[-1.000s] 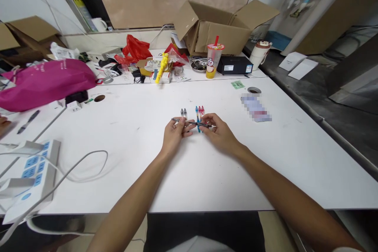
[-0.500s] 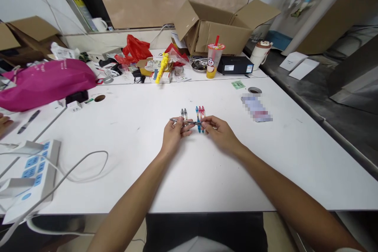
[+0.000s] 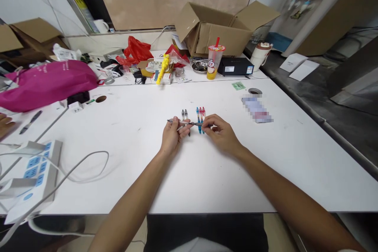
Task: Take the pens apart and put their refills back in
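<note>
My left hand [image 3: 171, 136] is closed around a slim grey pen [image 3: 183, 122], which lies level across its fingers with one tip poking out to the left. My right hand [image 3: 221, 132] pinches the pen's darker right end between thumb and fingers. Whether the pen is in one piece at the middle I cannot tell. Just beyond the hands, two dark pens [image 3: 184, 113] lie side by side on the table. Right of them, a blue-topped pen [image 3: 197, 111] lies beside two red-topped pens [image 3: 202, 111]; blue lower parts show below the held pen. The fingers partly hide this row.
A power strip [image 3: 38, 173] with a looping white cable lies at the left. Another person's hand [image 3: 6, 125] rests near a dark pen [image 3: 30, 122]. A phone [image 3: 256, 109] and tape roll [image 3: 254, 91] lie right; a drink cup [image 3: 213, 61] and cardboard box [image 3: 218, 33] stand behind.
My left hand has shifted slightly left with the pen. More of the pen's dark end now shows at my right hand's fingers. The pens on the table lie as before.
</note>
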`<action>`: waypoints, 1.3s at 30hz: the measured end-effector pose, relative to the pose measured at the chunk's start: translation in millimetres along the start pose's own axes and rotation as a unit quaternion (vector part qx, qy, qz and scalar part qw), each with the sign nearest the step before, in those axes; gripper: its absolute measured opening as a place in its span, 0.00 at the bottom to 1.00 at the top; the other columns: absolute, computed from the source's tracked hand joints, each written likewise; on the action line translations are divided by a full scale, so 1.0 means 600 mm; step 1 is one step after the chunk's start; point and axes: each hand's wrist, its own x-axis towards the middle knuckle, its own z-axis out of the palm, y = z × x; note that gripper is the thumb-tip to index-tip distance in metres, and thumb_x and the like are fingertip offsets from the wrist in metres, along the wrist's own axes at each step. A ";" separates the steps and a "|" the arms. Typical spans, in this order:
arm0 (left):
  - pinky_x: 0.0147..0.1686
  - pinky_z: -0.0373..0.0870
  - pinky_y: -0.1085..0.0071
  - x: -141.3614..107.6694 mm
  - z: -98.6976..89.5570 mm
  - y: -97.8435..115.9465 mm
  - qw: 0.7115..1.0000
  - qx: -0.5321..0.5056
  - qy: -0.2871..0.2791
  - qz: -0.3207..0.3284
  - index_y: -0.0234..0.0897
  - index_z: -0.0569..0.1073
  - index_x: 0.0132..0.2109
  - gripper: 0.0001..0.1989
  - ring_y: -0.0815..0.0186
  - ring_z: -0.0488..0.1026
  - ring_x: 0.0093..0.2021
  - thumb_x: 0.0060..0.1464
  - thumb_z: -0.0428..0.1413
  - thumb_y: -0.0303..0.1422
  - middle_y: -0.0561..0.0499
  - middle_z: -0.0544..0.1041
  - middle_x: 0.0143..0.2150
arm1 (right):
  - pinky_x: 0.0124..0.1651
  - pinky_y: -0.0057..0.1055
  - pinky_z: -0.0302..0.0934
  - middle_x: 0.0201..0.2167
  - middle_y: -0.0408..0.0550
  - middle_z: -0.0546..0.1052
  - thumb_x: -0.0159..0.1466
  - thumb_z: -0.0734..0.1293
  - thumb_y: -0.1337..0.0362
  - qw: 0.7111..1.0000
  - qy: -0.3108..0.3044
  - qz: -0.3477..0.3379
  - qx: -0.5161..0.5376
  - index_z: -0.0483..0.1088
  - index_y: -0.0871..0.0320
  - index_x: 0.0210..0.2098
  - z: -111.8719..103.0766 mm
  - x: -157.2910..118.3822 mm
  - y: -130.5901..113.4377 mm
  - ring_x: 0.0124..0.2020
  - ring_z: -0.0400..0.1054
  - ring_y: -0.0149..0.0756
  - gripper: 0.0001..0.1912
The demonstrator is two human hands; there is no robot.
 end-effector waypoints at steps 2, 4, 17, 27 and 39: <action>0.33 0.78 0.75 0.002 -0.002 0.000 1.000 -0.003 -0.002 0.002 0.36 0.66 0.41 0.13 0.64 0.83 0.39 0.65 0.56 0.42 0.40 0.82 0.48 | 0.37 0.34 0.64 0.45 0.49 0.75 0.65 0.68 0.59 1.000 0.005 0.023 0.009 0.74 0.51 0.44 -0.001 0.001 0.000 0.44 0.70 0.39 0.09; 0.30 0.77 0.77 0.004 -0.003 0.000 1.000 -0.005 0.002 0.009 0.37 0.66 0.42 0.12 0.65 0.83 0.38 0.65 0.55 0.42 0.41 0.82 0.47 | 0.37 0.34 0.64 0.45 0.49 0.76 0.66 0.68 0.56 0.999 0.009 0.033 0.012 0.74 0.51 0.47 -0.005 0.002 0.000 0.43 0.70 0.39 0.12; 0.24 0.70 0.81 0.010 -0.014 0.015 0.999 -0.010 0.031 0.041 0.39 0.63 0.41 0.12 0.65 0.83 0.40 0.65 0.55 0.42 0.44 0.81 0.47 | 0.32 0.35 0.61 0.31 0.49 0.79 0.63 0.69 0.52 0.994 0.051 0.075 0.065 0.73 0.56 0.38 -0.043 0.018 0.009 0.31 0.69 0.37 0.13; 0.29 0.74 0.78 0.006 -0.009 0.007 0.997 0.015 0.000 0.081 0.41 0.62 0.43 0.16 0.63 0.83 0.42 0.62 0.57 0.46 0.45 0.81 0.47 | 0.27 0.31 0.54 0.25 0.40 0.67 0.62 0.68 0.48 0.987 -0.002 0.142 0.068 0.72 0.55 0.42 -0.019 0.014 0.023 0.23 0.56 0.30 0.18; 0.28 0.74 0.77 0.005 -0.006 0.000 0.995 0.021 -0.043 0.085 0.41 0.62 0.42 0.18 0.62 0.83 0.42 0.60 0.59 0.47 0.46 0.81 0.46 | 0.29 0.31 0.56 0.26 0.44 0.74 0.57 0.73 0.45 0.984 0.043 0.164 0.061 0.79 0.58 0.37 -0.005 0.011 0.030 0.25 0.60 0.30 0.22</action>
